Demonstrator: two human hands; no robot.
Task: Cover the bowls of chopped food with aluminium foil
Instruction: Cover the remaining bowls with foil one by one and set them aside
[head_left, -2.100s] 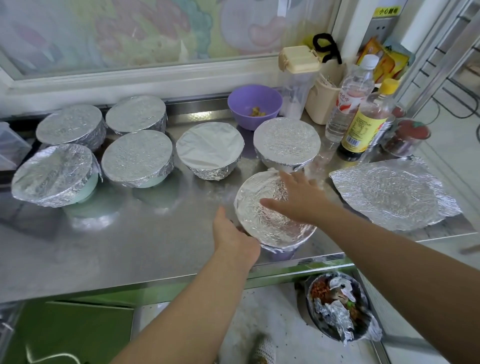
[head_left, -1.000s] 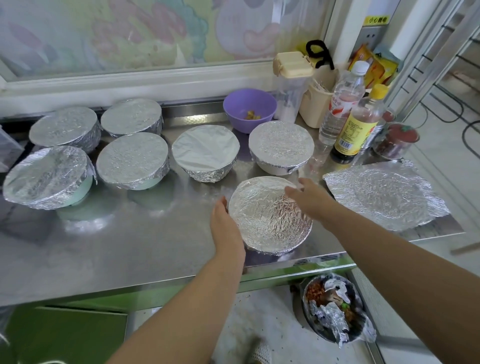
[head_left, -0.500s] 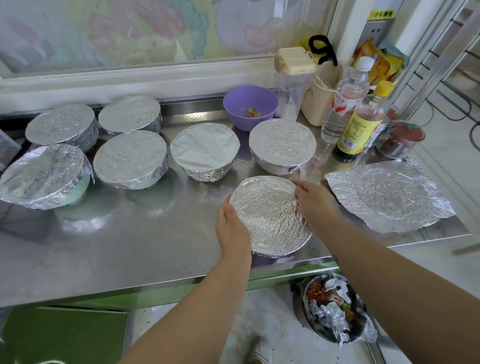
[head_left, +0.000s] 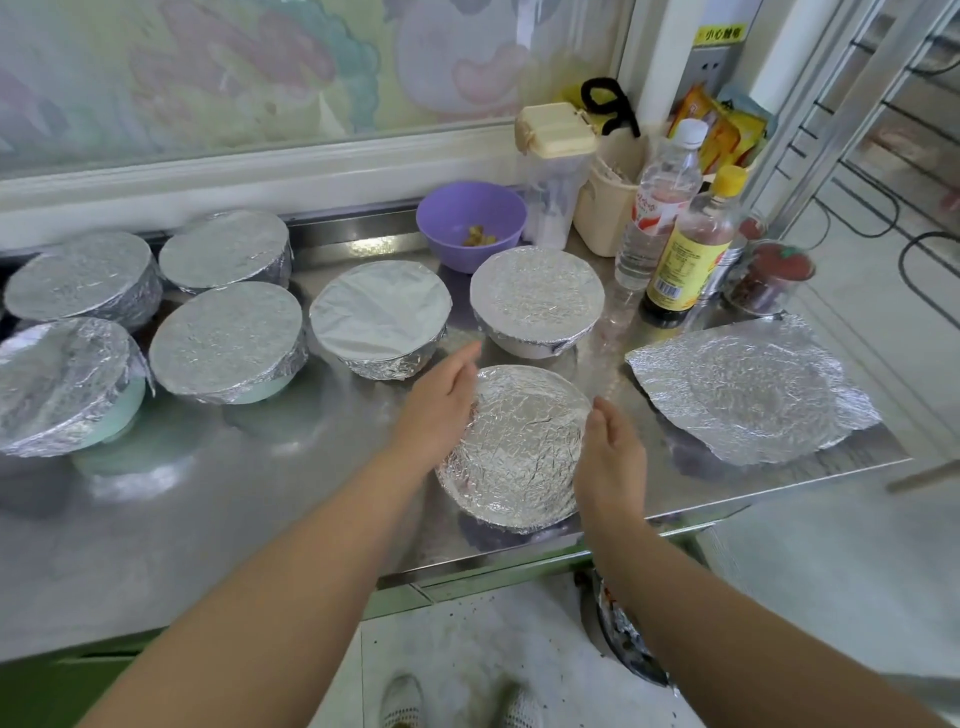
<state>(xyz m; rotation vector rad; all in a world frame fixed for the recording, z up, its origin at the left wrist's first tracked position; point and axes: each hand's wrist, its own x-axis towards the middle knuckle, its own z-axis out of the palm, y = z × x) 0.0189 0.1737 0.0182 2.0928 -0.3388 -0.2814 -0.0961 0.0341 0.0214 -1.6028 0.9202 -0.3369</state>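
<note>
Fingers (head_left: 464, 366) of the left hand (head_left: 439, 410) lie straight against the left side of the foil-covered bowl (head_left: 514, 447), which we find near the front edge of the steel surface (head_left: 260, 519). The right hand (head_left: 610, 457), fingers likewise extended, flanks its right side; we cannot confirm contact. A loose foil sheet (head_left: 753, 395) lies further right.

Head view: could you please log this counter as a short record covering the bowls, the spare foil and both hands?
Foil-covered bowls: seven on the steel counter
Front bowl: covered, between both hands
Purple bowl: uncovered, at the back, some food inside
Loose foil sheet: flat at right
Left hand: fingers straight, at front bowl's left edge
Right hand: fingers straight, at its right edge
</note>
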